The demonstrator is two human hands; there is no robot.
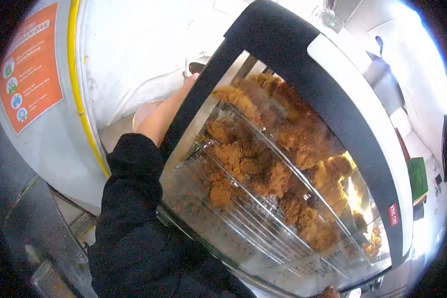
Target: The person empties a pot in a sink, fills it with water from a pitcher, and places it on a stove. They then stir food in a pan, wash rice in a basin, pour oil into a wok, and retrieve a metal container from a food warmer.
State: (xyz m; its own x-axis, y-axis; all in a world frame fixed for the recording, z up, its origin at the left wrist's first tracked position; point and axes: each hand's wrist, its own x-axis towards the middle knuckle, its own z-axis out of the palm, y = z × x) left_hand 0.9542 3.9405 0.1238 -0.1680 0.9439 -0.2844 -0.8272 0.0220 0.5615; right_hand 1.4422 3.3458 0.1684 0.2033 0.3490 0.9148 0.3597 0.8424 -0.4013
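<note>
A glass-fronted food warmer (279,30) with a black and white frame fills the middle of the view. Behind its glass, pieces of fried chicken (288,134) lie heaped on wire racks (253,196). My left arm, in a black sleeve, reaches along the warmer's left side. My left hand (191,78) is mostly hidden behind the black frame, close to a small dark rounded thing (197,67). Only a sliver of my right hand (330,292) shows at the bottom edge, by the warmer's lower rim; its fingers are largely cut off.
To the left stands a pale curved panel (39,149) with an orange notice (30,69) and a yellow edge strip (77,74). A green box-like object (418,176) is at the far right. A grey metal scoop-like thing (385,82) is behind the warmer's upper right.
</note>
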